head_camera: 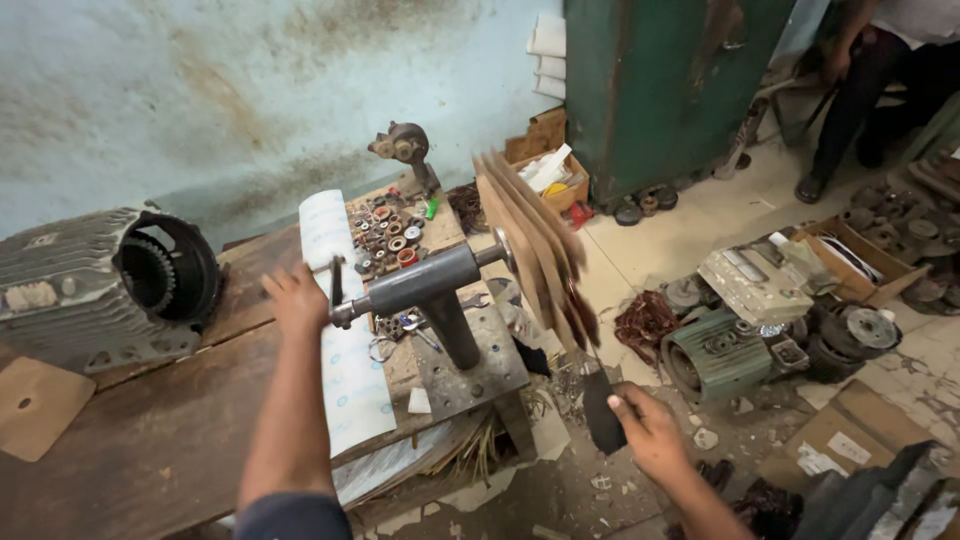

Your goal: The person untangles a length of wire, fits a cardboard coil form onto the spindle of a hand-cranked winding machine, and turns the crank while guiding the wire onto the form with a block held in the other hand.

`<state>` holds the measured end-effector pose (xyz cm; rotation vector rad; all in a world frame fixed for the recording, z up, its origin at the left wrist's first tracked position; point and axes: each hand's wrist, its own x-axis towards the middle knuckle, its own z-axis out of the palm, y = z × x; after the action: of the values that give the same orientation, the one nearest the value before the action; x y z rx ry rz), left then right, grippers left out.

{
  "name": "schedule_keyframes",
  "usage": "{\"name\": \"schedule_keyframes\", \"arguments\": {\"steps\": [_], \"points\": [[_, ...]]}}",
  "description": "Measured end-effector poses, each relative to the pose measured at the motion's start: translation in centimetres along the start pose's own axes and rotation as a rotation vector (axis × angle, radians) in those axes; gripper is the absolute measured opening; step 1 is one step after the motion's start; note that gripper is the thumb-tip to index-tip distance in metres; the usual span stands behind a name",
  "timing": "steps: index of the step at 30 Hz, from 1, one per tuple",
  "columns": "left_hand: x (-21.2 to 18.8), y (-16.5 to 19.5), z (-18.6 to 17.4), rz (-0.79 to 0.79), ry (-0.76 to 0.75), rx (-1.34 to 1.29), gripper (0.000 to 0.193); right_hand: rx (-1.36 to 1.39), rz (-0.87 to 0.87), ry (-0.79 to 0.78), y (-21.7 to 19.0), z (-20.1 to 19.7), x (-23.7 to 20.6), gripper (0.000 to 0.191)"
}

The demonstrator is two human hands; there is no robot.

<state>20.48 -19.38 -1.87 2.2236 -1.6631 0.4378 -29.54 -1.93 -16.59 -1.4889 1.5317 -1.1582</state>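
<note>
We judge winding under way: our left hand (296, 297) closed on the crank (334, 283) behind the winder (436, 300), our right hand (648, 428) pinching a dark strip (602, 410) below its former (535, 240); next move calls for steady cranking

Stained pale wall (200, 80), tiled floor (700, 215)

Grey crank winder (430, 285) stands bolted, brown former (535, 240) blurred.
</note>
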Motion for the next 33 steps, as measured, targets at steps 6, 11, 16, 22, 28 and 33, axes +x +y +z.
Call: {"name": "schedule_keyframes", "arguments": {"steps": [6, 11, 16, 22, 28, 33], "points": [[-13.0, -0.4, 3.3, 0.023, -0.135, 0.049, 0.068, 0.036, 0.049, 0.003, 1.0, -0.6, -0.6, 0.027], [-21.5, -1.6, -1.9, -0.128, -0.01, -0.049, 0.028, 0.007, -0.081, -0.015, 1.1, -0.2, -0.6, 0.023], [-17.9, -3.7, -9.4, -0.146, 0.26, -0.025, 0.016, -0.035, -0.142, 0.015, 0.7, -0.6, -0.8, 0.022], [-2.1, -3.0, -10.7, -0.243, 0.268, -0.244, 0.03, -0.04, 0.079, -0.027, 0.7, -1.0, -0.5, 0.024], [3.5, -1.5, -3.2, -0.077, -0.089, 0.007, 0.092, 0.01, -0.092, -0.011, 1.0, 0.8, 0.0, 0.025], [-7.2, -0.7, 3.0, -0.004, -0.203, 0.008, 0.098, -0.025, 0.117, -0.039, 1.2, 0.3, -0.4, 0.026]]}}
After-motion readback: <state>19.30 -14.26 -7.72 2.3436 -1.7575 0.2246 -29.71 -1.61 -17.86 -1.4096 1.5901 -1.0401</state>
